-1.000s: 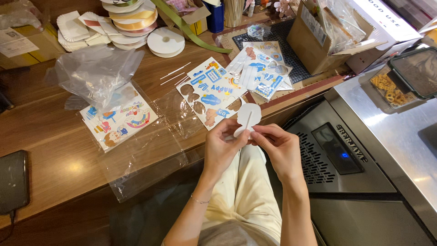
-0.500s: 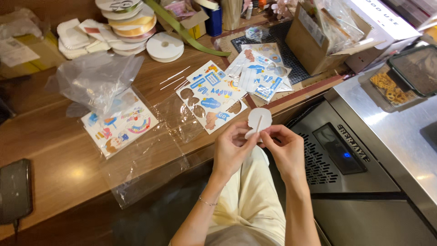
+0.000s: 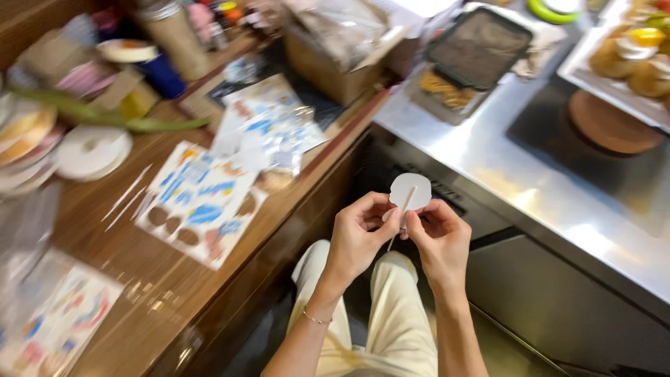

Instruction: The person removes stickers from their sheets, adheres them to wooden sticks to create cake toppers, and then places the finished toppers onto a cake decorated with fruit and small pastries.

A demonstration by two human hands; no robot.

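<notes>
My left hand (image 3: 357, 241) and my right hand (image 3: 440, 237) are held together over my lap, both pinching a small white round paper piece (image 3: 410, 190) with a thin white stick (image 3: 402, 213) running down its middle. The paper piece stands up above my fingertips. A thin bracelet circles my left wrist. My legs in pale trousers show below the hands.
A wooden counter (image 3: 139, 279) at left carries colourful sticker sheets (image 3: 201, 202), a white tape roll (image 3: 91, 150), clear plastic bags and a cardboard box (image 3: 335, 63). At right a steel counter (image 3: 530, 188) holds a dark tray (image 3: 478, 45) and pastries (image 3: 631, 56).
The view has swung to the right, bringing the steel counter and pastries into sight. Both hands stay together on the white paper piece and stick.
</notes>
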